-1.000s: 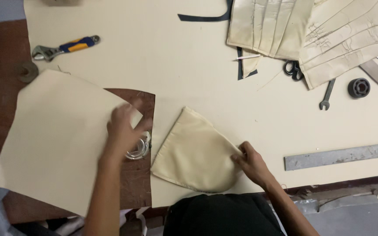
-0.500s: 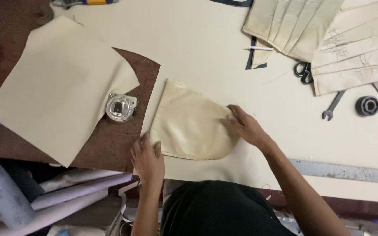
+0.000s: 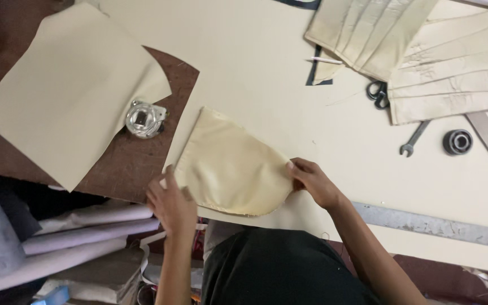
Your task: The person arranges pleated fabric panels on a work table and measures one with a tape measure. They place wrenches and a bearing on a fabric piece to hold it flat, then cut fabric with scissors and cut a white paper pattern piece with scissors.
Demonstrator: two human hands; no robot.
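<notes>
at the near edge of the bench [image 3: 255, 68], the left hand [image 3: 171, 204] is pinching the lower left corner of a cream fabric piece [image 3: 230, 166], and the right hand [image 3: 312, 182] is gripping its rounded right end. the piece is lying flat, its long axis running left to right, straight edge to the left, curved tip toward the right hand. it is looking smooth, slightly glossy, stitched along the curve. a round metal weight [image 3: 142, 120] is sitting nearby beside a cream sheet [image 3: 69, 90].
</notes>
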